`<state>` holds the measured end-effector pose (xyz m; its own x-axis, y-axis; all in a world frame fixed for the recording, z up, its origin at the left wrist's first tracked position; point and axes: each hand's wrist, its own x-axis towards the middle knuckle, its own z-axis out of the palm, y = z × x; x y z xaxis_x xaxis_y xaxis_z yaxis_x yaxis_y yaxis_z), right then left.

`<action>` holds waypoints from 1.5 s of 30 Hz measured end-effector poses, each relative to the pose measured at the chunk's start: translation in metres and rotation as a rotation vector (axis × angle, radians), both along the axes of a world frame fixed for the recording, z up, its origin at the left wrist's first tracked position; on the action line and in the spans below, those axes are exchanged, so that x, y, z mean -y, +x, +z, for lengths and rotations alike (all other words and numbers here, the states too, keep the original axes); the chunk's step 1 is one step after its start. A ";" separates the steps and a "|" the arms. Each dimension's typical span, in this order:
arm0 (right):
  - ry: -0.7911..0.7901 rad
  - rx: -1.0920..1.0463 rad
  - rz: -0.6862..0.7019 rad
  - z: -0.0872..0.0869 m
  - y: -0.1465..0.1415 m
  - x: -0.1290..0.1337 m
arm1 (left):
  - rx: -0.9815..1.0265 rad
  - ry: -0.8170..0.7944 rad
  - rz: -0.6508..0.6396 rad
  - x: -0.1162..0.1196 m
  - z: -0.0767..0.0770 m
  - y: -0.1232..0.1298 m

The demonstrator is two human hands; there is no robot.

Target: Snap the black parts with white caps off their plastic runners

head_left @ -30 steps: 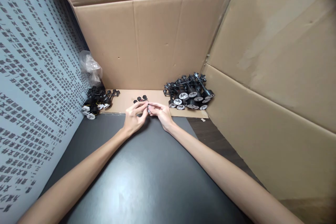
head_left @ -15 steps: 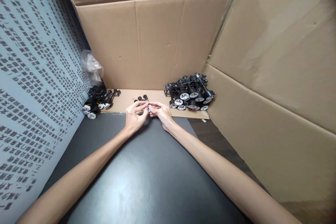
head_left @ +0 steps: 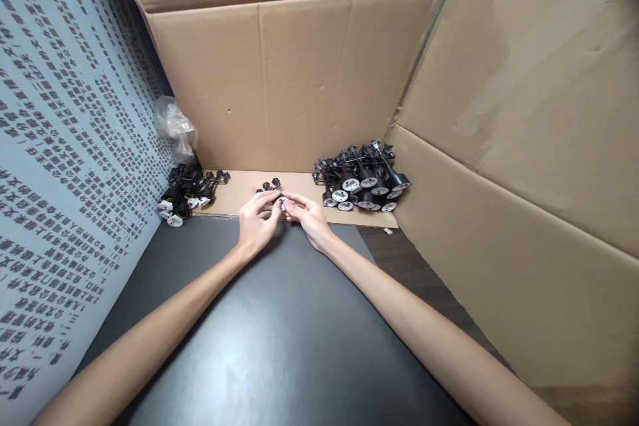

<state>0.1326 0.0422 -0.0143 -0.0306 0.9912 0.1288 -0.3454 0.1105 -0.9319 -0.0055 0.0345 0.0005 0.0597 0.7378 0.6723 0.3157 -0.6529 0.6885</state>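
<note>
My left hand [head_left: 256,223] and my right hand [head_left: 308,219] meet at the far edge of the dark mat. Between their fingertips is a small black-and-white piece [head_left: 283,204], mostly covered by the fingers. Both hands are closed on it. Just beyond the fingers, black lantern-like heads [head_left: 271,184] stick out; their lower part is hidden behind my hands, so I cannot tell whether they belong to the held piece.
Black lamp-like parts with white round bases lie in a large pile [head_left: 362,180] at the right and a smaller pile [head_left: 187,190] at the left. A clear plastic bag [head_left: 176,126] sits behind the left pile. Cardboard walls [head_left: 299,80] enclose the back and right.
The fingers have shifted slightly on the small piece, and more of its white surface shows. Both hands stay in nearly the same place.
</note>
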 end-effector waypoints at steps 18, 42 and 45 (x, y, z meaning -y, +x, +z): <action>0.005 0.053 -0.044 -0.002 0.000 0.000 | -0.020 -0.031 -0.024 -0.003 -0.005 0.000; 0.007 0.076 -0.012 0.002 0.000 0.002 | -0.017 0.009 0.040 0.000 -0.002 0.002; -0.003 0.070 -0.006 0.003 -0.001 0.002 | 0.006 -0.007 0.033 0.000 -0.002 0.001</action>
